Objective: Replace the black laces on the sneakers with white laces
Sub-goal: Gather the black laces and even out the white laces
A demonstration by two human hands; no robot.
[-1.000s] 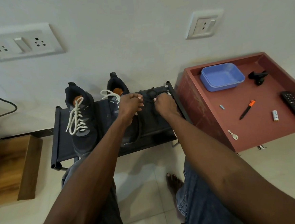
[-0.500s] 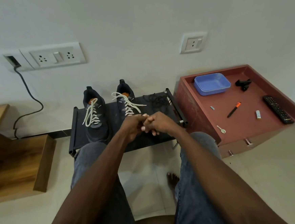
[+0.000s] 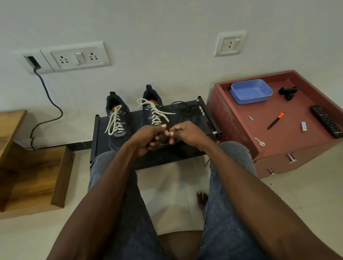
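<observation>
Left sneaker (image 3: 117,121): on the black rack (image 3: 97,135), laced in white, loose ends hanging over the near-left side.
Right sneaker (image 3: 154,112): just beside it on the same rack, also laced in white; one end (image 3: 168,113) trailing right toward the black pile.
Black laces (image 3: 188,110): off both shoes, heaped in a loose tangle at the rack's right end, near the side rail.
Left hand (image 3: 149,138): fingers curled, pinching something thin and dark at the fingertips; probably a black lace, too small to confirm.
Right hand (image 3: 187,132): fingers curled, meeting the left at the fingertips, apparently on the same dark strand.
Progress: swap looks essentially done; white ends not yet tied, by the look of it.
Risk, snag: a pull on the held strand could drag the whole tangle off the rack if it runs into the pile.
Risk, knotting: gathering the loose heap carelessly could tighten its loops into a knot.
Risk, white end: trailing tip lies near the black pile and could be caught up and tugged, loosening the top eyelets.
Nearby: red tray table (image 3: 238,124) to the right, holding a blue tub (image 3: 250,91), a remote (image 3: 328,120), a pen (image 3: 275,120) and a key (image 3: 260,141); well apart from the hands.
</observation>
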